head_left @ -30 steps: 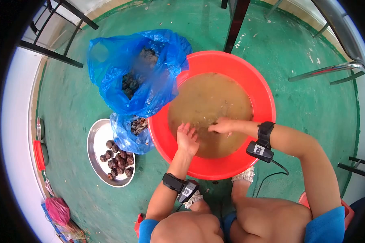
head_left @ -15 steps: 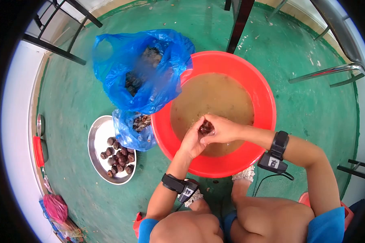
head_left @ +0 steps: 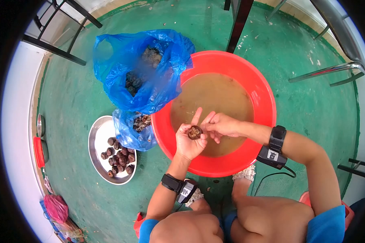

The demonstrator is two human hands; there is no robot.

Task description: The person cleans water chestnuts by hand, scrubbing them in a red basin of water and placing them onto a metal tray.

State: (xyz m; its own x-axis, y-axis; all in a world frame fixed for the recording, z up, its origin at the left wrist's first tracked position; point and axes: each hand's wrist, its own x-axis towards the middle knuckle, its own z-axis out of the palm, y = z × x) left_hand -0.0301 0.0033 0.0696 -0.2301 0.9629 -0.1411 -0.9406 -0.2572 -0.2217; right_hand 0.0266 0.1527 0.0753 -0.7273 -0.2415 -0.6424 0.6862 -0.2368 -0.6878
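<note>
Over the red basin of cloudy brown water, my left hand holds a dark brown water chestnut. The water chestnut's rough, paler brown end faces up. Right beside it is my right hand, its fingers apart and bent, the tips close to the water chestnut. I see nothing held in that hand, though its palm is hidden. To the left, a round steel tray bears several more dark water chestnuts.
A large blue plastic bag with dark muddy contents leans against the basin's left rim. A smaller blue bag holding brown scraps overlaps the tray. Black furniture legs stand behind the basin, and a metal-legged chair is at the right.
My two hands were cupped together around the water chestnut. Now the left alone holds it, shifted slightly left and turned face up, and the right hand has drawn a little away with fingers spreading.
</note>
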